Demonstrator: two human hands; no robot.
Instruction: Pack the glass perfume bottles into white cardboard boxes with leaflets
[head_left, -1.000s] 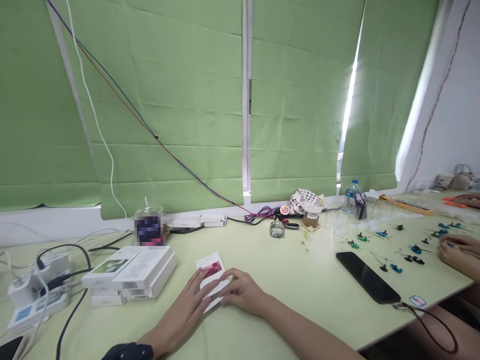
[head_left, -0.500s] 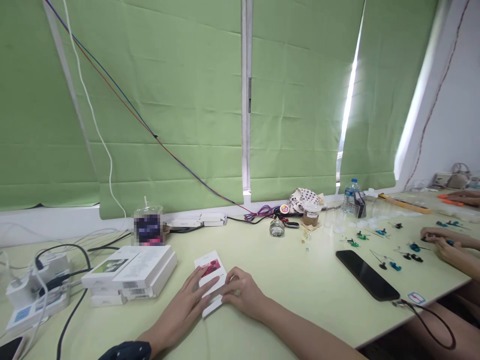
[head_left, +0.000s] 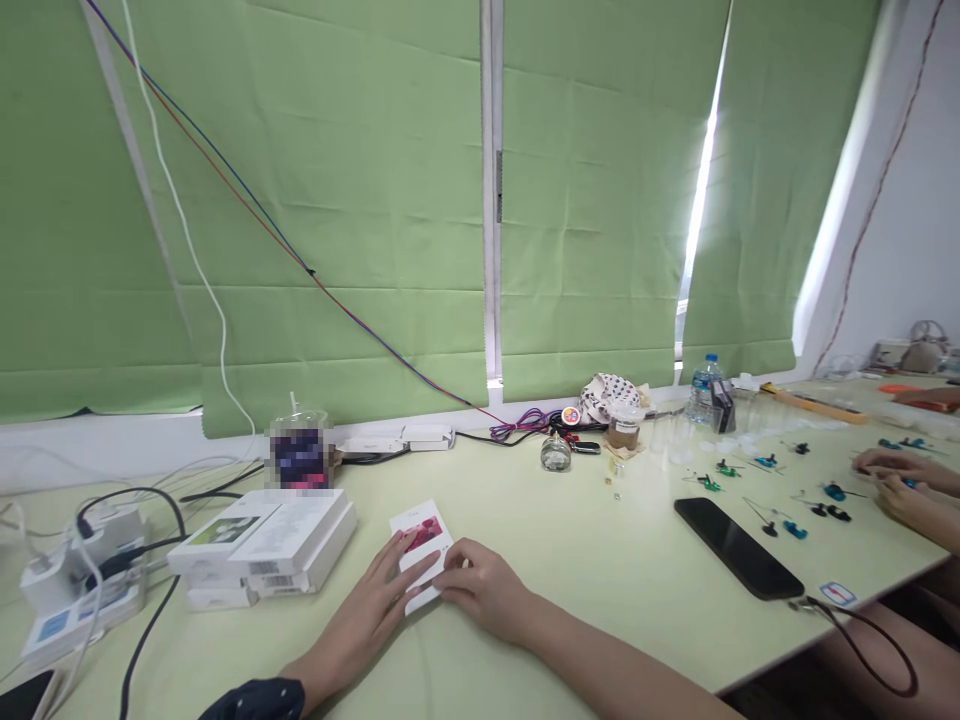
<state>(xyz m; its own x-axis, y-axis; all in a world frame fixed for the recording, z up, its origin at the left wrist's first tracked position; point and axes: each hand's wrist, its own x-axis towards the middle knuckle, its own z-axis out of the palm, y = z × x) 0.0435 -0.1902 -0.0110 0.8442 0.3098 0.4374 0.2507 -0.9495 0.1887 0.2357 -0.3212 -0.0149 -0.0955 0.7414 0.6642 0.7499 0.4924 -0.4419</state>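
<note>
A small white box with a pink-red picture on its top (head_left: 421,535) lies on the pale green table (head_left: 570,560) right in front of me. My left hand (head_left: 382,590) rests flat on its left side, fingers stretched out over the lid. My right hand (head_left: 484,585) lies against the box's right edge with the fingers curled round it.
Stacked white boxes (head_left: 262,545) sit to the left, with chargers and black cables (head_left: 82,565) beyond. A black phone (head_left: 739,548) with a strap lies right. Another person's hands (head_left: 900,480) handle small blue and green parts (head_left: 795,495). Jars (head_left: 622,428) and a water bottle (head_left: 701,390) stand near the blinds.
My hands and the small box have barely shifted. The other person's hands at the right have drawn a little farther away along the table.
</note>
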